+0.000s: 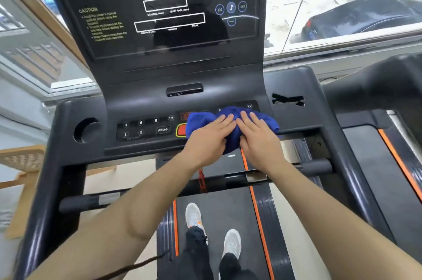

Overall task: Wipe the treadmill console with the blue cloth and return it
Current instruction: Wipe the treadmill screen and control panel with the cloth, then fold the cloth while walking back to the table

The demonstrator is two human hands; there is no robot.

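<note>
pressing blue cloth (230, 126), red button (181, 130) half-covered

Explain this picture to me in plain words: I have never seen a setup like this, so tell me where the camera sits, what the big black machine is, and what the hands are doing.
The camera is worn on the person's head and looks forward and down, so you see their own arms and shoes. The black machine is a treadmill; its console rises in front, with a dark display above and a row of buttons below. Both hands press a blue cloth flat against the button panel, right of centre: the left hand and the right hand lie side by side on it, palms down, fingers spread rather than closed in a grip. The cloth partly covers a red button. Behind the window, parked cars stand outside.
</note>
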